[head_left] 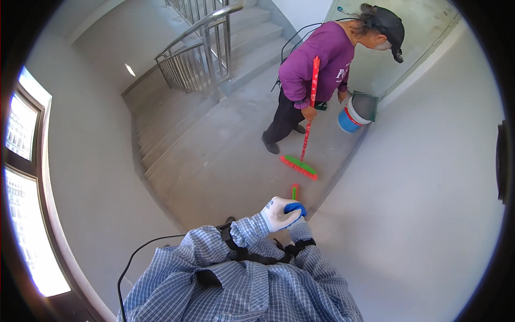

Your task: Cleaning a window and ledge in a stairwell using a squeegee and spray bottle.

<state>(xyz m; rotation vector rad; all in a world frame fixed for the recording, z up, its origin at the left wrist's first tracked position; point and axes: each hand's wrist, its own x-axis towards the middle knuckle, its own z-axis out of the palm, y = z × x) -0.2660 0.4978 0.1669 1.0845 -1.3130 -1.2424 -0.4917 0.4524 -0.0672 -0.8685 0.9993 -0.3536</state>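
Note:
My left hand [280, 213], in a white work glove with blue coating, is closed in front of my body. Its fingers curl in, and what they hold is hidden. My right hand [298, 219] sits close against it, mostly covered by the left glove, so its fingers do not show. Just beyond the gloves a narrow green and red piece [294, 191] sticks out; it resembles part of a broom head, and the rest is hidden. Farther ahead, a broom [300, 167] with green head, red bristles and red patterned handle is in another person's hand.
The person [321, 64] in a purple top and black cap also holds a white and blue bucket [349, 119] with a grey dustpan-like piece [365, 106] in it. Stairs [257, 45] with a metal railing [206, 53] rise behind; steps descend left. A wall [418, 177] bounds the right.

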